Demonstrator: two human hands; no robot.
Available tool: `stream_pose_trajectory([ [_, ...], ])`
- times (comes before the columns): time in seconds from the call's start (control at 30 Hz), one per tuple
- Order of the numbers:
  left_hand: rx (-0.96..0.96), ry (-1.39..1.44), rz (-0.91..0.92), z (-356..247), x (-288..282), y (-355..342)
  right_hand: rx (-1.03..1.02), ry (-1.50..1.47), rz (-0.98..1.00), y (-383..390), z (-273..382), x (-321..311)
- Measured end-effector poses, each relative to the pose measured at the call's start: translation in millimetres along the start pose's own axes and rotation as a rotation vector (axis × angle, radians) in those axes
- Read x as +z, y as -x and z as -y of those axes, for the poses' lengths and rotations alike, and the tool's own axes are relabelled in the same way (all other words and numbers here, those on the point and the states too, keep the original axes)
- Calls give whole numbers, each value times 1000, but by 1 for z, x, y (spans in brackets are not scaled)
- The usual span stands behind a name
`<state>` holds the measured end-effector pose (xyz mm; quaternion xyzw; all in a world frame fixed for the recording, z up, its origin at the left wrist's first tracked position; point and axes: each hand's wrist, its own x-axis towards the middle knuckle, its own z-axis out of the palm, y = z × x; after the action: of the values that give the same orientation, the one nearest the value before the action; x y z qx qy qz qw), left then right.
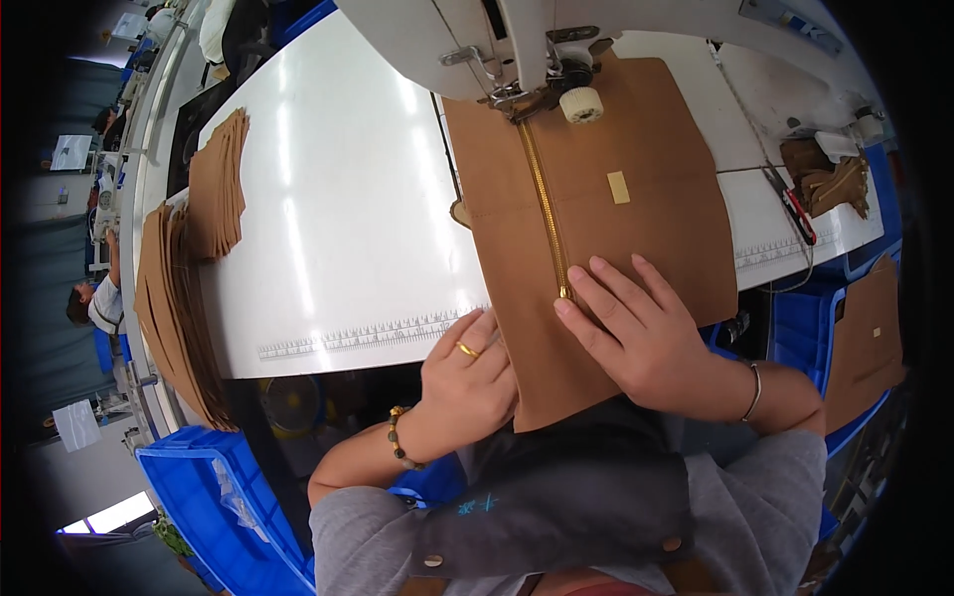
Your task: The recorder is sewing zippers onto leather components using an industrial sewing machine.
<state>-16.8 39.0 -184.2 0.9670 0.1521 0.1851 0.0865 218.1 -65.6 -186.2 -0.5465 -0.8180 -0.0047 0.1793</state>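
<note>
A brown leather-like panel lies under the head of a white sewing machine and hangs over the table's near edge. A gold zipper runs lengthwise along it, its far end beneath the presser foot and its slider at the near end. My right hand rests flat on the panel with fingers spread, index and thumb beside the slider. At the panel's left edge, my left hand is closed on the material, its fingers curled and the thumb hidden. A small tan patch sits right of the zipper.
Stacks of brown pieces stand at the table's left edge. A printed ruler scale runs along the front of the white table. Red-handled snips lie on the right. Blue bins stand below on both sides. Another person sits far left.
</note>
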Motion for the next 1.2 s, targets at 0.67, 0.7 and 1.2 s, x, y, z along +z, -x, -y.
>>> stream_pose_trajectory([
  [0.67, -119, 107, 93, 44, 5, -51, 4, -106, -51, -51, -64, -3],
  [0.7, -120, 114, 77, 44, 6, -52, 2, -108, -47, -52, -65, -2],
  [1.2, -118, 13, 138, 34, 2, -66, -40, -26, 64, -52, -69, -7],
])
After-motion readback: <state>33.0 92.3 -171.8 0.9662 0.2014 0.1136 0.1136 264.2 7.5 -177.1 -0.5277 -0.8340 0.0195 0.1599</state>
